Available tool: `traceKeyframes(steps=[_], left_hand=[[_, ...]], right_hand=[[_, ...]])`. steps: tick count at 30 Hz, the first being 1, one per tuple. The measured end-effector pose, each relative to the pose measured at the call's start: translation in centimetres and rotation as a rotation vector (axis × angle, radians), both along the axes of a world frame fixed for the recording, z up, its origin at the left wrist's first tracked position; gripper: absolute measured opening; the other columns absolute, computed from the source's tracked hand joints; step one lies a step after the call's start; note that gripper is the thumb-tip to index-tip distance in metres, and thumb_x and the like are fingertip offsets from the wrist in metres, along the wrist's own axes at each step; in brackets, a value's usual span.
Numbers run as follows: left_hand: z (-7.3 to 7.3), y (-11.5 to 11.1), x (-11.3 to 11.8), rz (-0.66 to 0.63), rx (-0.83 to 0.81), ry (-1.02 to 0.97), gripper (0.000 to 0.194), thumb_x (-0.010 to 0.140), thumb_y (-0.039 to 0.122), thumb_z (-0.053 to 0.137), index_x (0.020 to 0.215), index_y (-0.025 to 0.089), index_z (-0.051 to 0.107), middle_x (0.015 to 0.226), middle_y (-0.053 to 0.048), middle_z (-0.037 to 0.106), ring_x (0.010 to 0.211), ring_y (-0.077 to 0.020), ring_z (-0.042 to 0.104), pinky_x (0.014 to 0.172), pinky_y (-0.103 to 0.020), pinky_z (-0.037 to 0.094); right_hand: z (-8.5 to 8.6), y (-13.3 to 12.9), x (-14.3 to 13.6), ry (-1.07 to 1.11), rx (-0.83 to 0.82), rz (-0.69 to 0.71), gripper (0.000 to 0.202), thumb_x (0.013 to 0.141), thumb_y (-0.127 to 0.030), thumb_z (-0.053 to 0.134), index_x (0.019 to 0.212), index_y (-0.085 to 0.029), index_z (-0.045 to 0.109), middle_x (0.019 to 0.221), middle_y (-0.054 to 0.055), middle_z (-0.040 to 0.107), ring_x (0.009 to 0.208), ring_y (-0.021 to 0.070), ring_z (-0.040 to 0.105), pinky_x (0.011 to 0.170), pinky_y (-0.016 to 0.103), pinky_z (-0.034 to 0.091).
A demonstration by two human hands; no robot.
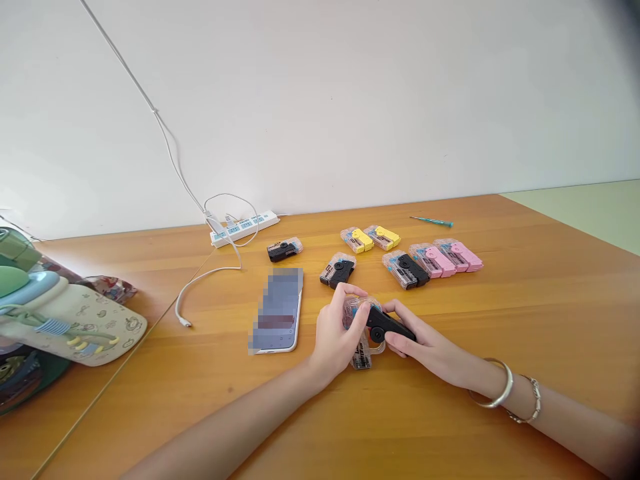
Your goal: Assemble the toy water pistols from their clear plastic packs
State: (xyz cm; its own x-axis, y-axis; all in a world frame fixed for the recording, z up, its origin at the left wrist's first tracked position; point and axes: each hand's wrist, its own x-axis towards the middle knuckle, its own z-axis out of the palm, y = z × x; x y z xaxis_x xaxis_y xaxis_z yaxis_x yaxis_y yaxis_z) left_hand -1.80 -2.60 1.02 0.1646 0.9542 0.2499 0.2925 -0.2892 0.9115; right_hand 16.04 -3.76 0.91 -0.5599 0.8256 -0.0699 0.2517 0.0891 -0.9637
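Both my hands hold one toy water gun (361, 353) with a clear plastic body and a black handle, partly unfolded just above the table. My left hand (336, 337) grips the clear body, its thumb up against the black part. My right hand (425, 343) is closed round the black handle (395, 325), with fingers above and below it. Printed lettering shows on the clear part, which points down toward me. My fingers hide part of the joint. Beyond my hands lies a folded black water gun (339, 270).
Folded water guns lie farther back: black (406, 269), pink (434, 260), yellow (357, 239) and another black one (284, 250). A phone (280, 310) lies left of my hands. Behind are a power strip (245, 228), white cable (207, 272) and screwdriver (433, 221). A bottle (95, 320) lies far left.
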Motion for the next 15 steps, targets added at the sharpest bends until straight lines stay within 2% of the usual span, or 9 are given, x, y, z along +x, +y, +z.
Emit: traceKeyframes(steps=[7, 12, 15], left_hand=[[-0.20, 0.12, -0.08, -0.017, -0.040, -0.019, 0.020, 0.089, 0.041, 0.038, 0.094, 0.024, 0.045, 0.063, 0.004, 0.056, 0.054, -0.0128, 0.050, 0.053, -0.022, 0.036], [-0.32, 0.20, 0.00, 0.002, -0.065, 0.064, 0.028, 0.090, 0.044, 0.032, 0.104, 0.027, 0.048, 0.056, 0.005, 0.054, 0.054, -0.0155, 0.053, 0.055, -0.024, 0.036], [-0.49, 0.26, 0.09, -0.044, -0.098, 0.103, 0.034, 0.090, 0.046, 0.032, 0.114, 0.025, 0.045, 0.048, 0.006, 0.048, 0.050, -0.0160, 0.049, 0.054, -0.025, 0.035]], right_hand=[[-0.48, -0.06, -0.30, 0.044, -0.013, -0.018, 0.033, 0.089, -0.048, 0.040, 0.110, -0.023, 0.038, 0.068, -0.004, 0.039, 0.058, 0.0106, 0.035, 0.054, 0.025, 0.032], [-0.41, 0.33, -0.36, 0.047, 0.046, -0.213, 0.033, 0.087, -0.051, 0.041, 0.107, -0.024, 0.041, 0.073, -0.001, 0.047, 0.059, 0.0118, 0.044, 0.052, 0.025, 0.038], [-0.20, 0.55, -0.31, 0.029, 0.109, -0.262, 0.031, 0.088, -0.050, 0.041, 0.107, -0.025, 0.041, 0.083, 0.001, 0.055, 0.067, 0.0143, 0.052, 0.060, 0.027, 0.045]])
